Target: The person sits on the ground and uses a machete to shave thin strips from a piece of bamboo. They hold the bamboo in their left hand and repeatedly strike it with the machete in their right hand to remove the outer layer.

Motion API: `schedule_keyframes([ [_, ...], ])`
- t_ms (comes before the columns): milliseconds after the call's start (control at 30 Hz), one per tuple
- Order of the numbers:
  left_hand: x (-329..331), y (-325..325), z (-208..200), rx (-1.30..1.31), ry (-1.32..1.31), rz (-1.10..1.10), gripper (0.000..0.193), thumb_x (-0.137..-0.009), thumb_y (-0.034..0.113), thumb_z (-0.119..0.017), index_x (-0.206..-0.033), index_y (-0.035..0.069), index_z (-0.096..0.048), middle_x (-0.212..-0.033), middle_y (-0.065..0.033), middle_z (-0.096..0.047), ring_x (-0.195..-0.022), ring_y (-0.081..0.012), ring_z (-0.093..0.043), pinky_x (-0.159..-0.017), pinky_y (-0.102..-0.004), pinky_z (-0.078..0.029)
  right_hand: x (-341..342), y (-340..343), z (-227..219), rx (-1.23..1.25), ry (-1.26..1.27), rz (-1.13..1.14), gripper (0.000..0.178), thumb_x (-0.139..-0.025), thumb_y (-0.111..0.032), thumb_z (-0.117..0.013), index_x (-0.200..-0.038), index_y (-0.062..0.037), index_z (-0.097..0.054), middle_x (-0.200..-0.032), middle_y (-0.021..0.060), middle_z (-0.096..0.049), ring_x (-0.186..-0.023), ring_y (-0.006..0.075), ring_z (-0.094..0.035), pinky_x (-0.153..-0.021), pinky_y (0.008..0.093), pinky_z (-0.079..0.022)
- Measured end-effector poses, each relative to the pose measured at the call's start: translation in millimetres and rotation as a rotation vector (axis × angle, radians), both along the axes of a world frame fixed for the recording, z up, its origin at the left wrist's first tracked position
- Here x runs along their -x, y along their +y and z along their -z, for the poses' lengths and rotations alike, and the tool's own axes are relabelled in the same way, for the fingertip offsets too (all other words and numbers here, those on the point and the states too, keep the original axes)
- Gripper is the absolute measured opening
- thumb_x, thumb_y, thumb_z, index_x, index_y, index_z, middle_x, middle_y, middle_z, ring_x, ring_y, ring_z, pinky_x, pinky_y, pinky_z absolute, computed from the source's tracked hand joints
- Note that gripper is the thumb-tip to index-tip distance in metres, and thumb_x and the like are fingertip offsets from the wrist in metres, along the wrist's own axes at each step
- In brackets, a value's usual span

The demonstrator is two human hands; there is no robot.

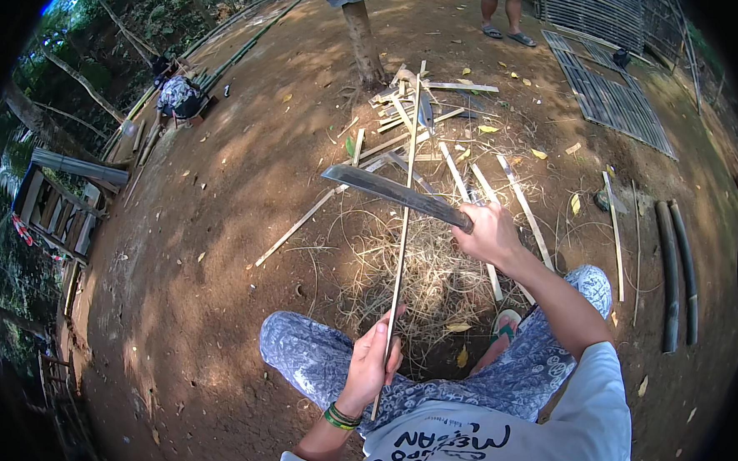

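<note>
My left hand [373, 360] grips a long thin bamboo strip [402, 232] near its lower end, holding it so that it points away from me. My right hand [490, 234] is closed on the handle of a long machete [392, 190]. The blade reaches leftward and crosses over the strip about halfway along it. Both hands are above my patterned trousers [312, 357] and a pile of pale shavings [425, 275] on the dirt.
Split bamboo slats [441, 122] lie scattered ahead near a post [364, 42]. Woven bamboo panels [618, 97] lie far right, two dark poles [676, 263] at the right. A person's feet [504, 33] stand at the top. Another person [180, 99] crouches far left.
</note>
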State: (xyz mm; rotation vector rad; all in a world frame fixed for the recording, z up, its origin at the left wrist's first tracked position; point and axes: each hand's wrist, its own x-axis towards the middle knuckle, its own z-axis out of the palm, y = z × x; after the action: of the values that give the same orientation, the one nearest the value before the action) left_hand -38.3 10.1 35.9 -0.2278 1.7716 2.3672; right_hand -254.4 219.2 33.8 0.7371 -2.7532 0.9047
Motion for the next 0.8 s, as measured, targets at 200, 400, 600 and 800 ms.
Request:
schedule_keyframes([
  [200, -1.2, -1.8, 5.9, 0.065, 0.064, 0.004, 0.050, -0.111, 0.032, -0.027, -0.148, 0.001, -0.039, -0.052, 0.0051, -0.037, -0.040, -0.0040, -0.032, -0.038, -0.0188, -0.031, -16.0, 3.4, -6.6, -0.178, 0.172, -0.265, 0.014, -0.069, -0.021, -0.063, -0.079, -0.0100, -0.064, -0.058, 0.0135, -0.062, -0.057, 0.0331, -0.066, -0.061, 0.0508, -0.054],
  [400, -27.0, -6.1, 4.2, 0.095, -0.033, 0.118, 0.050, -0.111, 0.031, -0.025, -0.146, -0.002, -0.039, -0.052, 0.0041, -0.038, -0.040, -0.0056, -0.033, -0.040, -0.0196, -0.030, 55.5, 36.5, -8.1, 0.008, 0.110, 0.128, 0.015, -0.073, -0.022, -0.066, -0.073, -0.0086, -0.061, -0.067, 0.0143, -0.065, -0.062, 0.0344, -0.063, -0.062, 0.0483, -0.051],
  [600, -11.2, -2.8, 7.1, 0.028, 0.001, 0.020, 0.050, -0.111, 0.032, -0.026, -0.147, -0.001, -0.039, -0.052, 0.0042, -0.037, -0.040, -0.0054, -0.032, -0.039, -0.0197, -0.030, -31.4, -4.1, -4.8, -0.201, 0.167, -0.301, 0.013, -0.074, -0.021, -0.067, -0.076, -0.0089, -0.065, -0.060, 0.0147, -0.064, -0.052, 0.0310, -0.062, -0.054, 0.0453, -0.050],
  [800, -16.1, -2.4, 7.6, 0.000, -0.030, -0.016, 0.049, -0.111, 0.031, -0.026, -0.147, 0.001, -0.040, -0.052, 0.0055, -0.036, -0.039, -0.0041, -0.032, -0.038, -0.0187, -0.030, -12.2, -8.7, 0.4, -0.166, 0.170, -0.123, 0.015, -0.070, -0.023, -0.068, -0.076, -0.0093, -0.065, -0.053, 0.0108, -0.061, -0.049, 0.0296, -0.063, -0.053, 0.0458, -0.052],
])
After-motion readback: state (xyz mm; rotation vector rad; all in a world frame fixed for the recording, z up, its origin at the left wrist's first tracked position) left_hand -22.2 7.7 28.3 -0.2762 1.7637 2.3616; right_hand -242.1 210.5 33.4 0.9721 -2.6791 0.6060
